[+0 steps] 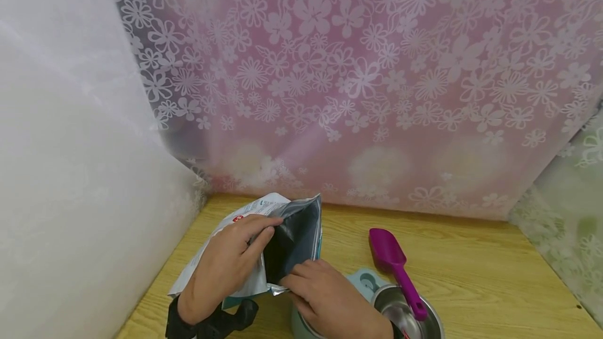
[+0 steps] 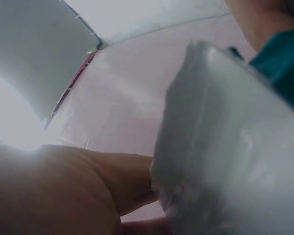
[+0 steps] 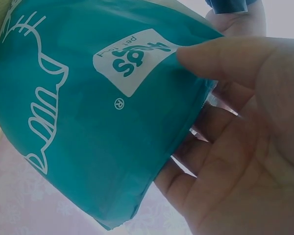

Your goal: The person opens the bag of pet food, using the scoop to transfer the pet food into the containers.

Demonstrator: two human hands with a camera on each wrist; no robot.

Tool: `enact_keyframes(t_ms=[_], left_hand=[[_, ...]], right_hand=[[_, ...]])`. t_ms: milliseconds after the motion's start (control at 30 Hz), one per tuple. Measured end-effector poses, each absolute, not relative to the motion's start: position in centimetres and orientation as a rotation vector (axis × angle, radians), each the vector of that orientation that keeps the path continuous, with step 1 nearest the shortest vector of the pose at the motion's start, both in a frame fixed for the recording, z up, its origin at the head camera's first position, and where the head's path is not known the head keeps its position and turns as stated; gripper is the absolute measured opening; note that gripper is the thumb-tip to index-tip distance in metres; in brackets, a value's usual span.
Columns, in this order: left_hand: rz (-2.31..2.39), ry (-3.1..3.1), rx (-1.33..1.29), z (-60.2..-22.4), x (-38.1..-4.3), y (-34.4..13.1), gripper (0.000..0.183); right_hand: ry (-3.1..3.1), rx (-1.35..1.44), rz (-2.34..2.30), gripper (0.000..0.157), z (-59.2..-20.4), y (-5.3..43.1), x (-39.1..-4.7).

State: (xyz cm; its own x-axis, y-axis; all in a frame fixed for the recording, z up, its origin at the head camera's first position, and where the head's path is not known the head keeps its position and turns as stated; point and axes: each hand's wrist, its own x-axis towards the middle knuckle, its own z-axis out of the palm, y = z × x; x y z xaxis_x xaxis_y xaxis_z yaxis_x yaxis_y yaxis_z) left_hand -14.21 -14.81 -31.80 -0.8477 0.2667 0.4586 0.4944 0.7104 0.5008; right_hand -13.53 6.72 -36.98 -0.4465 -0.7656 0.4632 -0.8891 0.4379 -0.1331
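Note:
A pet food bag [image 1: 270, 204] stands tilted with its mouth spread wide, showing a silvery lining and a dark inside. My left hand [image 1: 232, 251] grips the left edge of the mouth, thumb and index finger at the rim. On the near right edge, my right hand [image 1: 332, 293] pinches the bag. Its thumb [image 3: 225, 61] lies on the teal printed side in the right wrist view, with the other fingers behind the edge. In the left wrist view the pale side of the bag [image 2: 230, 142] covers part of my left hand [image 2: 63, 191]. The bag's contents are hidden.
Right of my right hand sits a steel bowl [image 1: 387, 302] in a light blue holder [image 1: 365, 280]. A purple scoop [image 1: 387, 249] lies with its handle across the bowl. The wooden table [image 1: 490, 276] meets a pink flowered sheet [image 1: 330, 93] behind and a white one [image 1: 70, 171] at left.

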Motion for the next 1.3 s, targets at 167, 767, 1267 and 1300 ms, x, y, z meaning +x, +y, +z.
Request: enact_keyframes(t_ms=[167, 767, 1267, 1300], left_hand=[[-0.897, -2.569, -0.594, -31.80, -14.22, -14.84, 0.026], [-0.850, -2.594, -0.579, -31.76, -14.20, -14.82, 0.028], [-0.893, -2.628, -0.515, -31.58, -14.11, -14.65, 0.051], [-0.900, -2.617, -0.489, -31.55, -14.15, -14.64, 0.054]], right_hand=[[-2.331, 1.409, 0.504, 0.015, -37.04, 6.68, -13.53], [-2.391, 1.384, 0.519, 0.015, -36.83, 6.65, -13.28], [-2.390, 1.389, 0.513, 0.017, -36.93, 6.76, -13.19], [-2.394, 1.390, 0.511, 0.017, -36.93, 6.75, -13.19]])
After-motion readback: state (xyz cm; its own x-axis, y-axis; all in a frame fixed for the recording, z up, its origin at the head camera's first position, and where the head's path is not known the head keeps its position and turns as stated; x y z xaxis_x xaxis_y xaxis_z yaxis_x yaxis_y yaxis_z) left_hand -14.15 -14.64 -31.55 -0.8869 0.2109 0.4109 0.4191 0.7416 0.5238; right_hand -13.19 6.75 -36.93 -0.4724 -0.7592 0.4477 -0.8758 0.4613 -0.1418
